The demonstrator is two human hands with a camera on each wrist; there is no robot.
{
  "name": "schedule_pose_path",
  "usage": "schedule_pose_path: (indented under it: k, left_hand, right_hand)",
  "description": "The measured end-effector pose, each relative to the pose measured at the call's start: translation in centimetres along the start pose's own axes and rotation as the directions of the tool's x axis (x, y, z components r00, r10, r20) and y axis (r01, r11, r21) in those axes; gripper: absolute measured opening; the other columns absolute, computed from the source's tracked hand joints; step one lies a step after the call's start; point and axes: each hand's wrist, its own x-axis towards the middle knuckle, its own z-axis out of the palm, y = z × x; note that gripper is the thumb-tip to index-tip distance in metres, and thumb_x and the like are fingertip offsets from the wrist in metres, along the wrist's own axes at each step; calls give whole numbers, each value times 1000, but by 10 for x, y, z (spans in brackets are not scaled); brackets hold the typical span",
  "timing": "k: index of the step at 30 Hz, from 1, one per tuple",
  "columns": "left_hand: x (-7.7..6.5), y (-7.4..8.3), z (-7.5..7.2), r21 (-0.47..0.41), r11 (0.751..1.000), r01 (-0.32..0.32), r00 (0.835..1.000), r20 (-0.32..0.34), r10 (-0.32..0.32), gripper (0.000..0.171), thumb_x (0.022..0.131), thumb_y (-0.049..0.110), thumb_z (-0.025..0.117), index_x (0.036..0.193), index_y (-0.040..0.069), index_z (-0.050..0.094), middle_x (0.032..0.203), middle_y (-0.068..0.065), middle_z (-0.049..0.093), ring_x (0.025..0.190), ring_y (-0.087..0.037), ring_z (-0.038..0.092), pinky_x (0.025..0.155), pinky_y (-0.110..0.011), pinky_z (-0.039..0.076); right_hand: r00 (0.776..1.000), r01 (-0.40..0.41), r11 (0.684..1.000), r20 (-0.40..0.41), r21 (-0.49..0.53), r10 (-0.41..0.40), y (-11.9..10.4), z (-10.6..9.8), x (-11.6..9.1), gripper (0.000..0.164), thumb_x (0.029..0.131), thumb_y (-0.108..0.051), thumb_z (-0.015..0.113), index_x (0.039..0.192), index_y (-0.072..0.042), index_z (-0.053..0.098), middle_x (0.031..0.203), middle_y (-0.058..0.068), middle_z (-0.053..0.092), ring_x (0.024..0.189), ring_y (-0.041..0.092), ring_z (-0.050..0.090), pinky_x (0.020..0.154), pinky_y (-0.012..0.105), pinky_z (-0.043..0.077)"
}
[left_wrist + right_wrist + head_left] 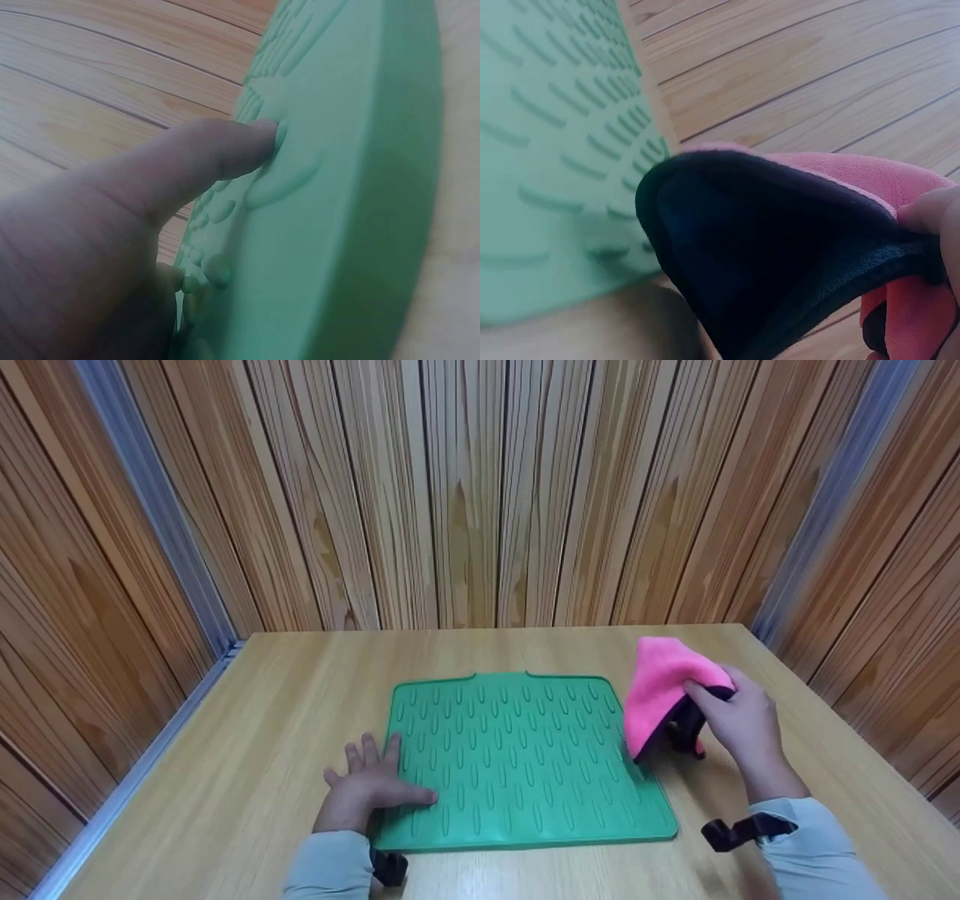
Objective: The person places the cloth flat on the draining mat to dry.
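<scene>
A green mat [517, 757] with rows of raised oval ridges lies flat on the table. My left hand [366, 784] rests at its left edge, fingers spread and thumb laid over the ridges. In the left wrist view the thumb tip touches one ridge of the mat [315, 232]. Beyond the right edge, my right hand [746, 724] pinches a pink cloth [664, 682] with dark trim between thumb and fingers. The cloth hangs folded, its lower corner overlapping the mat's right edge. From the right wrist the dark underside of the cloth [727, 232] faces the camera.
The wooden table [300, 697] extends around the mat on all sides. Wood-plank walls [465, 495] stand behind and at both sides, with metal corner strips [161, 480]. A black wrist mount [750, 832] sits on the right sleeve, another on the left.
</scene>
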Motion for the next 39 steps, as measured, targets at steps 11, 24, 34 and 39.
schedule_pose_path:
  k: [11, 24, 34, 39]
  left_hand:
    - [3, -7, 4, 2, 1000, 9, 1000, -6, -8, 143, 54, 76, 83, 164, 17, 13, 165, -27, -14, 147, -52, -20, 99, -79, -23]
    - [-7, 1, 0, -21, 1000, 5, 1000, 1, -5, 138, 59, 71, 84, 164, 17, 11, 164, -27, -16, 147, -50, -23, 99, -76, -26]
    - [9, -7, 3, -53, 999, 14, 1000, 7, -14, 147, 50, 76, 85, 164, 20, 12, 165, -25, -15, 147, -49, -23, 97, -75, -29]
    - [-1, -1, -5, -67, 997, 26, 999, 29, -24, 147, 51, 75, 86, 164, 20, 11, 165, -25, -15, 147, -49, -23, 98, -74, -29]
  right_hand:
    - [999, 18, 996, 31, 87, -20, -31, 16, -2, 66, 91, -59, 66, 138, -12, 58, 126, 15, 64, 107, 29, 60, 86, 33, 49]
    - [996, 69, 983, 43, 170, -78, -67, 35, -9, 63, 90, -54, 71, 137, -14, 59, 126, 12, 65, 108, 29, 60, 91, 39, 48]
    - [993, 96, 971, 53, 218, -110, -86, 48, -13, 58, 90, -52, 72, 134, -15, 61, 123, 10, 66, 106, 28, 61, 92, 40, 49]
    - [991, 102, 967, 56, 234, -119, -95, 54, -17, 58, 90, -51, 73, 134, -15, 61, 123, 9, 66, 105, 27, 62, 91, 39, 50]
